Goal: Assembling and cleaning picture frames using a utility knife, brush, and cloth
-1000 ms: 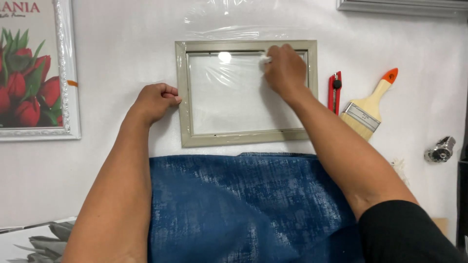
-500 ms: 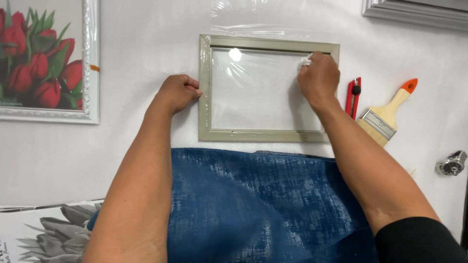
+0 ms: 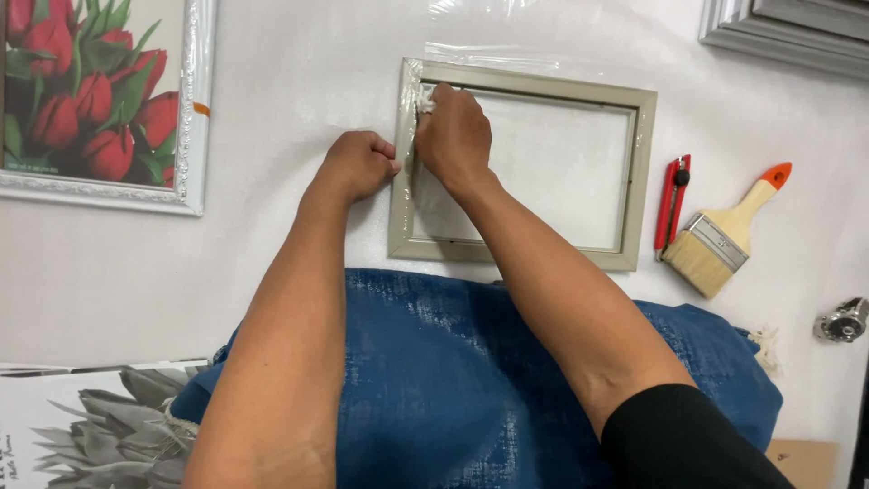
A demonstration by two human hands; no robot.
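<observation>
**A:** ok so what's in the shot, left to right?

**B:** Upper left there's a tulip print [image 3: 86, 86], red flowers, in a white ornate frame w/ clear wrap on it. Bottom left corner, a grey b&w flower print [image 3: 100, 417] poking in, only partly in view. All of it on a white table [image 3: 272, 263].

**A:** and the hands?

**B:** Left hand [image 3: 358, 166] sits a bit left of centre, curled into a loose fist, knuckles up. It's pressed on the table right at the left edge of the beige picture frame [image 3: 525, 258], thumb side touching the plastic wrap there. Can't tell if it's pinching the wrap or just bracing tbh.

**A:** right one?

**B:** Right hand [image 3: 455, 136] is just beside it, nearly touching, over the frame's upper left corner. Fingers bent down and bunched, w/ a small whitish wad [image 3: 424, 109] showing at the fingertips. Prob cloth or tape, too small to say. Forearm crosses diagonally over the glass.

**A:** where's the frame itself?

**B:** Upper middle of the pic, lying flat, landscape, shiny film over its left side. Below it, a blue denim-ish cloth [image 3: 434, 380] fills the bottom middle.

**A:** right side?

**B:** Red utility knife [image 3: 671, 204] just right of the frame, then a paintbrush [image 3: 724, 237] w/ orange-tipped wooden handle. Metal knob thing [image 3: 842, 320] at far right edge, grey frame [image 3: 787, 32] in the top right corner.
</observation>
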